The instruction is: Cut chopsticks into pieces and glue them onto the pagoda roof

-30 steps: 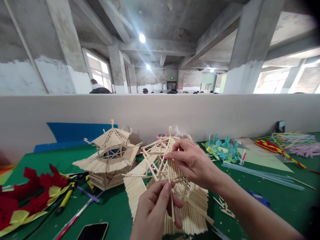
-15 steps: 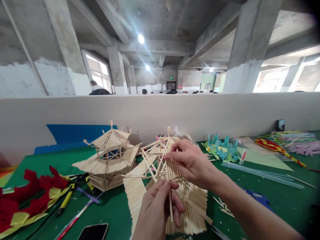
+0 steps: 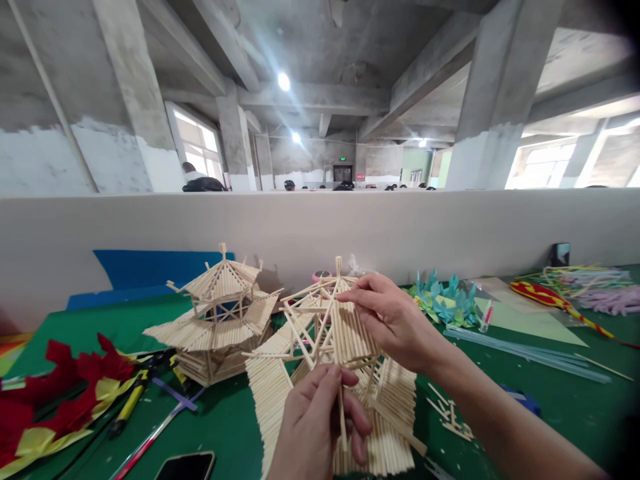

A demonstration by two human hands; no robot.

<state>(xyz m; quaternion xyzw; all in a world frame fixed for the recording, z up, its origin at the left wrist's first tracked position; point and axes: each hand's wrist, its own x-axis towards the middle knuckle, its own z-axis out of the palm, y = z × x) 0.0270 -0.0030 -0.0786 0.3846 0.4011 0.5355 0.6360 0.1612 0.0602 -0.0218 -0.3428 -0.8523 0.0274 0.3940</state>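
Observation:
A half-built pagoda of thin wooden sticks [image 3: 320, 360] stands on the green table [image 3: 575, 400] right in front of me. My left hand [image 3: 315, 423] is low in the middle, its fingers pinched round one loose wooden stick [image 3: 341, 417] held upright against the model's lower roof. My right hand [image 3: 395, 320] comes in from the right and grips the upper roof frame near its peak, fingers closed on the sticks. A finished stick pagoda [image 3: 217, 313] stands just to the left, untouched.
Red and yellow paper shapes [image 3: 55, 393], yellow-handled pliers [image 3: 133, 393] and a dark phone [image 3: 187, 465] lie at the left front. Teal paper flowers [image 3: 443, 300], clear strips and coloured straws [image 3: 580, 283] lie to the right. A grey partition [image 3: 450, 227] runs behind; people sit beyond it.
My right hand has slid a little up and right along the upper roof. The left hand keeps the stick in nearly the same place, slightly lower.

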